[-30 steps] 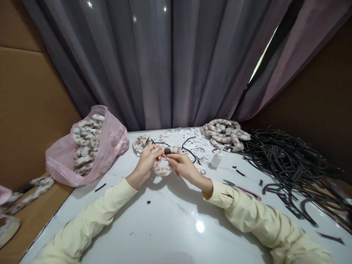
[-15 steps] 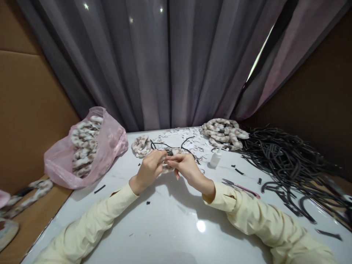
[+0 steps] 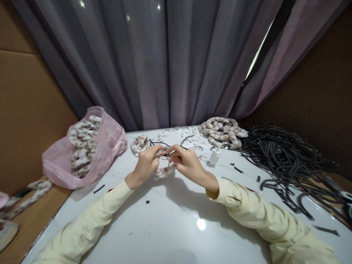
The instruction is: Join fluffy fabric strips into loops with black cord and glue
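My left hand and my right hand meet above the far middle of the white table, fingers closed in a pinch. Between the fingertips runs a short dark piece of black cord, gripped from both sides. A white-and-brown furry strap hangs just below the hands; how it joins the cord is hidden by my fingers. Behind them, a length of black cord curves up from the table. Near the left fingers lies a coiled furry strap. A small white bottle stands to the right of my right hand.
At left, a pink plastic bag holds several furry straps. Small metal-looking rings and clasps are scattered at the back. More furry straps and a large heap of black cords fill the right. Cord scraps dot the table.
My hands have shifted slightly; the right fingers now curl over from above and meet the left fingertips on the dark cord. My right sleeve now covers most of the scissors.
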Available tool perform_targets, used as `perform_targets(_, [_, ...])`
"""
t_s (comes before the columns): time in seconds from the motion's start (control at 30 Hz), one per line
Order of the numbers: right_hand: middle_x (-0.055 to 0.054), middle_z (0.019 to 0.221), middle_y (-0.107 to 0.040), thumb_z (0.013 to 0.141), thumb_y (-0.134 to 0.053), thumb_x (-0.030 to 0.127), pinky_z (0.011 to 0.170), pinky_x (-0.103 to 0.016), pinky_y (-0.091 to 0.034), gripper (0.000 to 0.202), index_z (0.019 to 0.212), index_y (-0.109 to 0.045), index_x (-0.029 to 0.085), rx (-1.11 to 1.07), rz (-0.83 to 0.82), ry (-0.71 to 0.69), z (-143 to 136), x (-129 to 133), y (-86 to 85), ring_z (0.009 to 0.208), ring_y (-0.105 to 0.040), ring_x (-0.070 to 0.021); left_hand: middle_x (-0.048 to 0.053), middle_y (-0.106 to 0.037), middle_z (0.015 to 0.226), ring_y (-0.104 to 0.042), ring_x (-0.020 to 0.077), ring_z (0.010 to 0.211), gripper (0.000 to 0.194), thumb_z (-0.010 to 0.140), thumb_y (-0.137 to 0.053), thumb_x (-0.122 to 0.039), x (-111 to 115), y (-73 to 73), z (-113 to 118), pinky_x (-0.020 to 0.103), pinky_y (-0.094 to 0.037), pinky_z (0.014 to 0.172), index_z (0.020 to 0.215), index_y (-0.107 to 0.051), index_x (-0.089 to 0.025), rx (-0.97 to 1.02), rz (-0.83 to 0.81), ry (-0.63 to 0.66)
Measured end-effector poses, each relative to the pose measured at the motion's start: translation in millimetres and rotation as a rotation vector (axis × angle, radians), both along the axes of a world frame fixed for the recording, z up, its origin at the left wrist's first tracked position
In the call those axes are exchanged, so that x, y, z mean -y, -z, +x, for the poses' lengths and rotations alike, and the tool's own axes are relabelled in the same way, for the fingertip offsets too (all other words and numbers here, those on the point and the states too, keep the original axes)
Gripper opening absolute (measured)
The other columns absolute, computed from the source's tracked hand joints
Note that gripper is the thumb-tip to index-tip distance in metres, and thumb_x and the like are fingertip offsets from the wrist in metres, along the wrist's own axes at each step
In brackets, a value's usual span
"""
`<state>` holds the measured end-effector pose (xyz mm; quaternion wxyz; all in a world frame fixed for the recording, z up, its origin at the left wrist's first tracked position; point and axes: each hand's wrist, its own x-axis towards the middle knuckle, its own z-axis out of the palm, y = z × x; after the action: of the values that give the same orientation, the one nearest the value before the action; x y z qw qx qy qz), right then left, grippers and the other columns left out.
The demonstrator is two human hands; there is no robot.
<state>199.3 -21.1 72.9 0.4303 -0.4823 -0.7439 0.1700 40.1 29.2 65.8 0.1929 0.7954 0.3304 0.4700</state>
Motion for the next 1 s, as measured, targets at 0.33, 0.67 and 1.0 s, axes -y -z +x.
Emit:
perform_targets(0.33, [-0.003, 0.065, -0.056, 0.073, -0.038, -0.003, 0.062, -0.024, -0.036, 0.027, 0.078, -0.057, 0.016, 0.272, 0.288, -0.106, 17.5, -11.4, -14.1, 0.070, -0.047, -0.0158, -0.006, -0.051, 0.052, -0.033, 0.0058, 0.032, 0.005, 0.071, -0.064, -0.023, 17.4, -18.7, 4.4, 0.019, -0.021, 0.038, 0.068, -0.061, -0.020, 0.116, -0.442, 0.100])
perform_targets(0.67, [0.001, 0.070, -0.051, 0.079, -0.046, 0.006, 0.058, -0.021, -0.033, 0.012, 0.073, -0.051, 0.015, 0.128, -0.139, -0.250, 24.1, -5.7, -36.0, 0.062, -0.045, -0.0097, -0.001, -0.060, 0.059, -0.045, 0.0103, 0.046, 0.013, 0.073, -0.058, -0.014, 26.9, -21.1, 3.4, 0.020, -0.035, 0.050, 0.077, -0.067, -0.022, -0.077, -0.121, 0.209])
perform_targets(1.0, [0.004, 0.061, -0.054, 0.090, -0.037, 0.014, 0.048, -0.018, -0.036, 0.010, 0.081, -0.039, 0.018, -0.195, -0.694, -0.573, 23.8, 1.2, -34.5, 0.052, -0.051, -0.0080, 0.007, -0.061, 0.066, -0.051, 0.0158, 0.059, 0.028, 0.085, -0.039, -0.009, 33.8, -18.4, -11.4, 0.027, -0.040, 0.058, 0.083, -0.065, -0.019, -0.467, 0.432, 0.363])
